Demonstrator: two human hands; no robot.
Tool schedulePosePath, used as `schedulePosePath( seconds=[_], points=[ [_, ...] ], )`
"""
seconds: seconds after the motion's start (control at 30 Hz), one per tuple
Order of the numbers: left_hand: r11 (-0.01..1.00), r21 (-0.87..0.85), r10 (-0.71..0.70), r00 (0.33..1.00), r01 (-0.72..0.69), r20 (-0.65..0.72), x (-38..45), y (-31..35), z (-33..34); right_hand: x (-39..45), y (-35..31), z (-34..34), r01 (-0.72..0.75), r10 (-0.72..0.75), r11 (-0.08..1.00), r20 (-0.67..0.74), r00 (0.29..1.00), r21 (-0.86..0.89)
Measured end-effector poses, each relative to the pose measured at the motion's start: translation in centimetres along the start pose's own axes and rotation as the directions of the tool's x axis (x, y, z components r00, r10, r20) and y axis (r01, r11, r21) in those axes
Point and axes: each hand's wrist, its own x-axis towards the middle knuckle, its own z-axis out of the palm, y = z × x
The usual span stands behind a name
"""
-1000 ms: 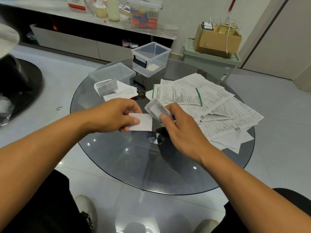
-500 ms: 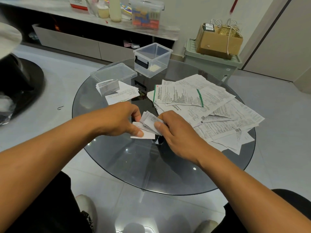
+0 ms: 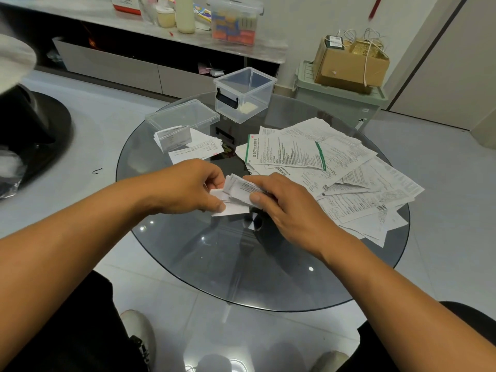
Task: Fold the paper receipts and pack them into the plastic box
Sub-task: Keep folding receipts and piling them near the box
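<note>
Over the middle of the round glass table point(image 3: 268, 264), my left hand point(image 3: 188, 186) pinches the left edge of a small white receipt point(image 3: 233, 209). My right hand point(image 3: 284, 202) grips the folded printed part of the receipt point(image 3: 239, 187), thumb pressed on top. A spread of unfolded receipts point(image 3: 335, 167) covers the table's right half. A clear plastic box point(image 3: 244, 92) with a black latch stands open at the far edge. A flatter clear lid or box point(image 3: 182, 116) lies left of it, with a few folded receipts point(image 3: 188, 145) in front.
A low cabinet with bottles and a storage tub point(image 3: 236, 20) runs along the back wall. A cardboard box point(image 3: 349, 63) sits on a green bin at back right. A black base point(image 3: 32, 130) stands on the floor at left. My knees and shoes show below the table.
My hands have come together: the right hand brought the folded part down over the white sheet that the left hand holds, and both now press the receipt near the table.
</note>
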Motion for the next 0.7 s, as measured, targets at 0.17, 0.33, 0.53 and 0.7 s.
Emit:
schedulePosePath(
  seconds=[0.17,0.33,0.53,0.7],
  points=[
    [0.994,-0.031,0.100,0.993,-0.101,-0.059,-0.2,0.1,-0.1,0.1,0.1,0.3,0.039,-0.037,0.990,0.014,0.999,-0.137],
    [0.974,-0.157,0.165,0.986,-0.163,0.001,-0.5,0.6,0.4,-0.1,-0.2,0.4,0.079,-0.091,0.941,-0.022,0.996,-0.328],
    [0.963,-0.206,0.167,0.985,-0.172,-0.037,-0.6,1.2,0.4,0.2,-1.1,1.5,0.139,-0.224,0.850,-0.110,0.968,-0.508],
    [0.995,0.086,-0.003,0.903,0.045,-0.430,2.0,-2.1,-2.1,0.2,-1.5,1.1,0.068,-0.104,0.916,-0.070,0.992,-0.395]
  ],
)
